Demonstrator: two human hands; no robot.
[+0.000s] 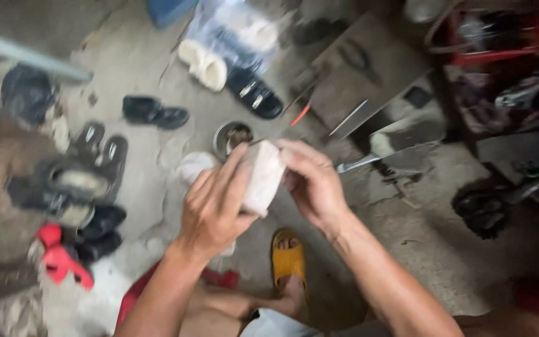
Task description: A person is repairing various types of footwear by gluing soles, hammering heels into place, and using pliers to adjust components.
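Observation:
My left hand [214,205] and my right hand [312,182] both grip a pale whitish block-shaped thing [263,175] held up in front of me, above the concrete floor. The left fingers wrap its left side; the right fingers close on its right edge. What the pale thing is cannot be told through the blur. Below it my foot wears a yellow sandal [288,259].
A small round metal bowl [232,136] sits on the floor just beyond my hands. Several dark shoes and sandals [76,181] lie at the left, a red one [60,256] nearer. A metal sheet [363,68] with tools and a red rack [500,43] stand at the right.

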